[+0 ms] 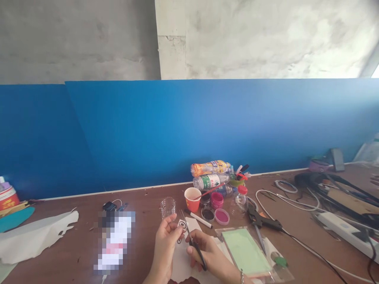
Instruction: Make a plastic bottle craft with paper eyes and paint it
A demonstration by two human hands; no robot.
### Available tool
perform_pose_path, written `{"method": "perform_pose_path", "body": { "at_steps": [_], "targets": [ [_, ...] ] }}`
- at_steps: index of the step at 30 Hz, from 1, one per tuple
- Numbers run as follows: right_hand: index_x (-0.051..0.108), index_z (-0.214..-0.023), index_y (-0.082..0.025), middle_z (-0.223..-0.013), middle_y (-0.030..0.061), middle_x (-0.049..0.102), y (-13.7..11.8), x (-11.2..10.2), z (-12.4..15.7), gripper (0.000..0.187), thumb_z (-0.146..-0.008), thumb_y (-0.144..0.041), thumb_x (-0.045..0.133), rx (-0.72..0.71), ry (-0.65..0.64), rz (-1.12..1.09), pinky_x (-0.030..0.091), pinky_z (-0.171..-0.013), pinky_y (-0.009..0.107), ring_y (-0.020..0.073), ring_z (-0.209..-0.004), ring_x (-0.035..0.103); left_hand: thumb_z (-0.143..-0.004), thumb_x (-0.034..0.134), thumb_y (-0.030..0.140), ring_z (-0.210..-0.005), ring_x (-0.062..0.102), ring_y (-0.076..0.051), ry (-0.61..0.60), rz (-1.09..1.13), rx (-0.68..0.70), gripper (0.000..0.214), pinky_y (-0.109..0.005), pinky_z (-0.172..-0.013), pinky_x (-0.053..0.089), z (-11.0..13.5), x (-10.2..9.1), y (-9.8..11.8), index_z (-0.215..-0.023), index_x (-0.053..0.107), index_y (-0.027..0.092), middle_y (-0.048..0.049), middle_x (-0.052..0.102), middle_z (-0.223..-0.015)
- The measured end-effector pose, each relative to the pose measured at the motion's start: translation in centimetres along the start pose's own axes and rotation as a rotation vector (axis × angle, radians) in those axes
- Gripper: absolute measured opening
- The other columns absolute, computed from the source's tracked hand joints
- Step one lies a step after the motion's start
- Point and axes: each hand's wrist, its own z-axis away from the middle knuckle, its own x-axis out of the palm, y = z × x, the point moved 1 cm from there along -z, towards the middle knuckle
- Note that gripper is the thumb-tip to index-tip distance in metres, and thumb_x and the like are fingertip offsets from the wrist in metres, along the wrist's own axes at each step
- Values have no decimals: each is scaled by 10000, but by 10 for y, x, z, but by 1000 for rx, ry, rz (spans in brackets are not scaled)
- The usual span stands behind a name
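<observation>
Seemingly to keep it steady beside the scissors (pixel 192 242), the left hand (pixel 166 237) pinches a circle-marked paper piece (pixel 182 225) above the white sheet (pixel 184 258) on the desk (pixel 143 232), while the right hand (pixel 209 250) grips their handles.

Looks like a small craft workshop to me, kinda makeshift. The back wall (pixel 251 39) is blotchy, rough grey like raw concrete, and a plain blue partition (pixel 189 130) runs along behind the long brown table (pixel 142 225). The stuff around is total craft-corner gear: a glue gun (pixel 266 221), a little pink pot (pixel 217 201) of what looks like paint, scissors (pixel 196 249), ragged cut white paper (pixel 38 240), plus a chunky white power strip (pixel 346 232) over on the right.
</observation>
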Motion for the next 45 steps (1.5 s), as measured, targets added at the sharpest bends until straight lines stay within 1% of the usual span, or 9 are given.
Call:
{"method": "perform_pose_path", "body": {
  "at_steps": [6,14,25,28,31,34,38,41,45],
  "targets": [
    [427,-814,-241,-529,-82,478,1,2,0,478,-655,-647,623,-15,17,-15,314,-404,207,75,-400,385,-600,731,224,-586,581,-117,-5,67,-51,455,-232,-617,444,-1,0,-1,-1018,559,171,23,635,-647],
    [432,-804,-237,-504,-89,460,1,3,0,418,-686,-596,611,-6,28,-3,291,-379,203,77,-384,383,-593,749,240,-595,588,-116,-19,64,-54,444,-226,-633,450,-2,-1,-3,-994,569,173,33,625,-612],
    [449,-756,-238,-473,-103,409,-6,6,2,278,-706,-457,613,23,91,25,285,-383,202,72,-370,370,-572,785,237,-653,624,-121,-12,115,-97,434,-238,-677,481,-2,-1,-5,-960,600,179,3,660,-726],
    [453,-756,-234,-493,-95,418,-3,5,1,309,-700,-487,621,-6,104,7,300,-388,203,71,-379,367,-595,782,310,-681,632,-141,-69,82,-127,355,-249,-670,481,0,0,-4,-883,620,178,-21,680,-747],
    [471,-766,-226,-537,-78,454,0,4,-1,329,-703,-514,617,-42,101,-11,331,-398,208,73,-400,380,-647,732,399,-569,561,-116,-156,-53,-119,271,-213,-540,409,3,2,-2,-695,619,158,-24,654,-646],
    [472,-780,-225,-568,-70,473,3,4,-1,321,-703,-496,626,-56,103,-21,326,-385,207,75,-404,387,-663,703,436,-451,386,-58,-149,-181,-68,316,-184,-447,258,3,2,-2,-581,594,150,34,535,-527],
    [459,-793,-225,-569,-82,447,5,3,-1,294,-719,-452,630,-72,82,-32,304,-388,194,65,-413,380,-671,687,448,-441,306,-52,-173,-232,-91,328,-195,-449,196,0,-1,-4,-570,589,152,65,427,-491],
    [450,-800,-223,-570,-85,437,3,3,1,284,-734,-437,625,-57,62,-21,303,-392,187,61,-426,382,-681,680,442,-444,283,-54,-226,-261,-68,332,-205,-454,182,-4,-3,-4,-556,581,150,58,432,-491],
    [437,-797,-222,-564,-88,423,1,6,3,292,-766,-461,602,-56,63,5,308,-387,183,55,-417,371,-690,670,436,-450,265,-55,-249,-261,-63,330,-211,-458,163,-5,-3,-3,-558,575,149,53,448,-493]
  ]
}}
